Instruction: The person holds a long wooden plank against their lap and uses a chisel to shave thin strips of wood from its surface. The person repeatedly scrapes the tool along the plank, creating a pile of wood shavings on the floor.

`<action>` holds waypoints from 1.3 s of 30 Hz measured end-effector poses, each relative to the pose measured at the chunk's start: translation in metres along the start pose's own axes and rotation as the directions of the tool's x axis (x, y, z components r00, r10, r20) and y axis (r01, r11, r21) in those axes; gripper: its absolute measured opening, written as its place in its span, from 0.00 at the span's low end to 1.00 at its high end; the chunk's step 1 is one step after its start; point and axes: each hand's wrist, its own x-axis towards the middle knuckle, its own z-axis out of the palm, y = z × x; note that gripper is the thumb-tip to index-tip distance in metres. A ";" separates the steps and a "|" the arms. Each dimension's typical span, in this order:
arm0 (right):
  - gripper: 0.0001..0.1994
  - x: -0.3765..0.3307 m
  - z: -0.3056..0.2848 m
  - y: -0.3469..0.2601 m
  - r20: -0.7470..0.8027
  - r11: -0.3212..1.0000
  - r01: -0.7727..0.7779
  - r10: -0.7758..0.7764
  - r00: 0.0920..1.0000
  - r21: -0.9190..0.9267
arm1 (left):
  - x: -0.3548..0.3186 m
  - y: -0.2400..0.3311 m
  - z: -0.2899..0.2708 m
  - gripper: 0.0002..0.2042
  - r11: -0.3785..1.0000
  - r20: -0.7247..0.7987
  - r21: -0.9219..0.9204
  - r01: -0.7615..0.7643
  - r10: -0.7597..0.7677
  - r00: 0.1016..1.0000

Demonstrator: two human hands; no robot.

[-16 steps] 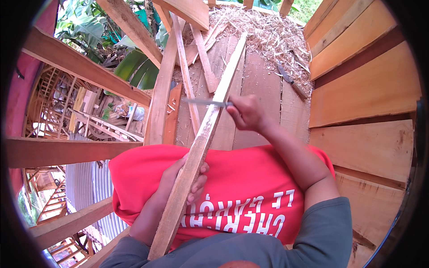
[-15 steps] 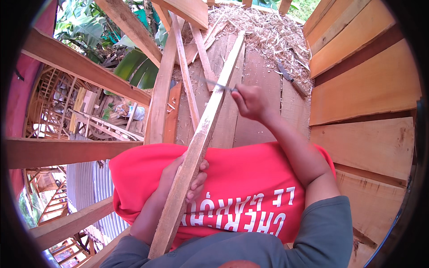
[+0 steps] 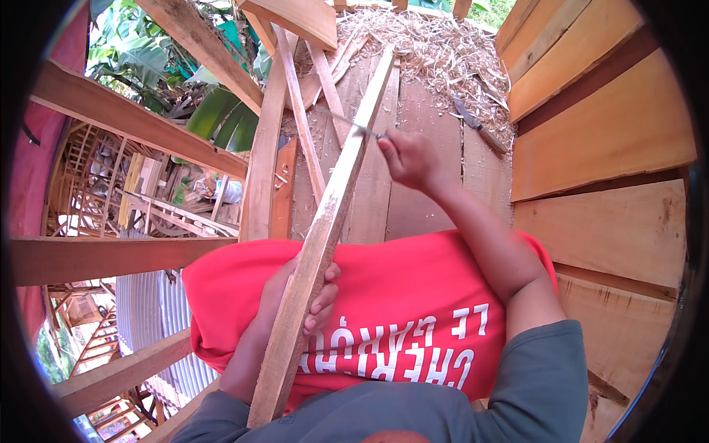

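A long squared wooden stick slants across my lap, its near end at my shirt and its pale, shaved end pointing away over the floor. My left hand wraps around its lower part, fingers curled on the right side. In my right hand is a knife, gripped by its handle, which the fist mostly hides. The thin blade lies across the stick's pale upper part and sticks out to the left, slightly blurred. Red cloth with white lettering covers my lap beneath the stick.
Another knife lies on the plank floor at the right, beside a heap of wood shavings. Orange-brown boards wall the right side. Loose strips and railing beams stand at the left, with leaves outside.
My right hand and the knife have shifted slightly away along the stick, and the blade is a little more tilted. My left hand keeps its hold. The whole view has shifted slightly.
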 end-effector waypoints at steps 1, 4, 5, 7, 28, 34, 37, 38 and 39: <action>0.18 0.004 -0.003 0.021 -0.048 0.985 -0.151 0.148 0.988 -0.078 | 0.003 -0.001 0.002 0.23 1.000 0.005 0.015 -0.003 0.003 1.000; 0.19 0.003 -0.002 0.006 0.019 0.998 -0.017 0.019 1.000 -0.065 | 0.003 -0.005 0.001 0.23 0.997 -0.032 0.081 0.011 -0.009 0.999; 0.20 0.000 -0.005 -0.016 0.101 0.993 0.114 -0.114 0.988 0.012 | 0.004 -0.004 0.001 0.22 0.998 -0.036 0.067 -0.001 0.004 0.999; 0.21 -0.002 -0.004 -0.014 0.076 0.991 0.124 -0.129 0.989 0.058 | 0.007 -0.003 0.003 0.21 0.998 -0.042 0.058 -0.006 0.008 0.999; 0.18 -0.007 0.010 -0.020 0.032 1.000 -0.013 0.013 0.999 0.009 | 0.002 0.006 -0.008 0.22 0.996 0.036 -0.077 -0.035 0.037 0.999; 0.17 0.001 -0.006 -0.010 0.064 0.985 0.174 -0.174 0.983 0.003 | -0.001 0.006 0.002 0.22 0.985 0.030 -0.172 -0.030 0.036 0.999; 0.19 -0.013 0.013 -0.047 -0.045 0.990 0.140 -0.140 0.989 -0.002 | -0.005 0.011 -0.001 0.21 0.988 0.065 -0.140 -0.072 0.082 0.995; 0.18 -0.006 0.008 -0.041 -0.028 0.989 0.150 -0.150 0.988 0.004 | -0.006 0.012 -0.001 0.21 0.991 0.074 -0.100 -0.092 0.100 0.992; 0.18 0.000 0.003 -0.033 -0.010 0.988 0.157 -0.156 0.988 0.016 | -0.007 0.010 0.001 0.20 0.994 0.063 -0.092 -0.053 0.059 0.996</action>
